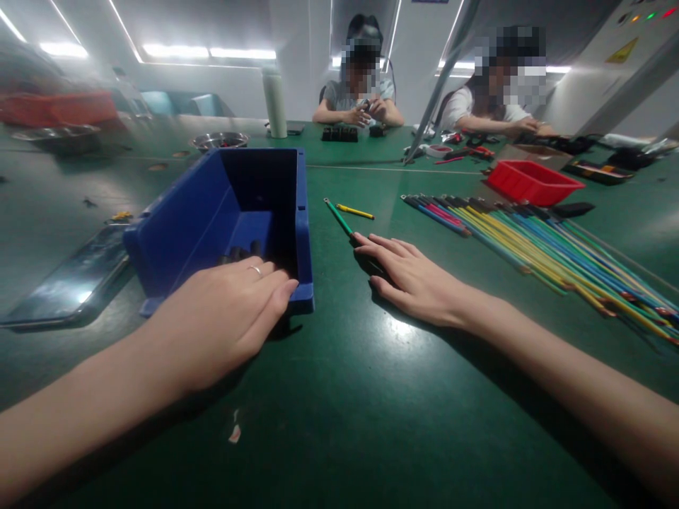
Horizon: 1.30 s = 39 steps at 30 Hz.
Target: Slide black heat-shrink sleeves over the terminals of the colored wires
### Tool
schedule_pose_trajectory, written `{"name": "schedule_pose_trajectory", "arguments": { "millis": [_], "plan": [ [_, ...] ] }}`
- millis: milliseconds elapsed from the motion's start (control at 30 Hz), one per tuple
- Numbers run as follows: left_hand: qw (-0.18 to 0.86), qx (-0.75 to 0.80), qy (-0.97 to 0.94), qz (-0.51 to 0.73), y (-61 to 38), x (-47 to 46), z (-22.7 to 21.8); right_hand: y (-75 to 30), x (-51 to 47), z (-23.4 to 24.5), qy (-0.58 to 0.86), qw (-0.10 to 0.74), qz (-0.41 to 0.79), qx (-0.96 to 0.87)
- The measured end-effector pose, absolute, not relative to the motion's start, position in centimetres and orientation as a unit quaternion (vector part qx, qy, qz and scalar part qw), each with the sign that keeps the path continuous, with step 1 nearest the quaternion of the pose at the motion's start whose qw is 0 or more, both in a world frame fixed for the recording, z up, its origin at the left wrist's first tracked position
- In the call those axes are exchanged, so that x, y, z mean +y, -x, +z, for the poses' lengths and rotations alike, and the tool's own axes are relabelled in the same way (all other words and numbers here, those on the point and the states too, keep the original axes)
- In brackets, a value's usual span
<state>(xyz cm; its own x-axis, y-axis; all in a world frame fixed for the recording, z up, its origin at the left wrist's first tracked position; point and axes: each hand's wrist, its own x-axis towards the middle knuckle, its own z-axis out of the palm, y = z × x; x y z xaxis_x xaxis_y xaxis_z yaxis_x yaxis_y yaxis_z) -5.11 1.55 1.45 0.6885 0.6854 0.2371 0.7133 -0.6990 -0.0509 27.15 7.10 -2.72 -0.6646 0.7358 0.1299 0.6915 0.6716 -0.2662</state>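
Note:
My left hand [233, 311] reaches over the low front of a blue plastic bin [180, 205], a ring on one finger. Its fingertips are hidden inside, beside several small black pieces [241, 251]. My right hand [408, 276] lies palm down on the green table with its fingers stretched out. Under its fingertips is the near end of a short green wire [338, 216], which has a metal lug at the far end. A short yellow wire [355, 211] lies just beyond.
Rows of coloured wires [530, 247] lie at the right, near a red tray [535, 185]. A phone [68, 283] is left of the bin. Behind stand a metal bowl [220, 141] and a pale bottle [274, 102]. Two people sit working across the table.

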Motion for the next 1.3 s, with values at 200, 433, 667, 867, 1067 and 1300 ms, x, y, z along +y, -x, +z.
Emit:
{"name": "schedule_pose_trajectory", "arguments": {
  "millis": [200,433,667,867,1067,1300],
  "plan": [
    [0.107,-0.346,0.924,-0.121,5.0,1.6,1.4,-27.3,6.9,-2.7,0.395,0.124,0.097,-0.905],
    [0.071,-0.347,0.926,-0.130,5.3,1.7,1.4,-27.4,6.7,-2.9,0.359,0.191,0.090,-0.909],
    [0.088,-0.336,0.921,-0.177,4.8,1.4,1.6,-27.4,6.7,-2.9,0.334,0.228,0.047,-0.913],
    [0.025,-0.398,0.877,-0.267,4.0,0.5,1.7,-27.7,6.8,-3.2,0.379,0.237,0.029,-0.894],
    [-0.015,-0.417,0.859,-0.296,4.0,0.0,1.9,-27.7,6.8,-3.1,0.391,0.212,0.045,-0.895],
    [0.005,-0.435,0.849,-0.298,4.7,0.0,1.9,-28.0,6.8,-3.3,0.378,0.246,0.036,-0.892]
  ]
}}
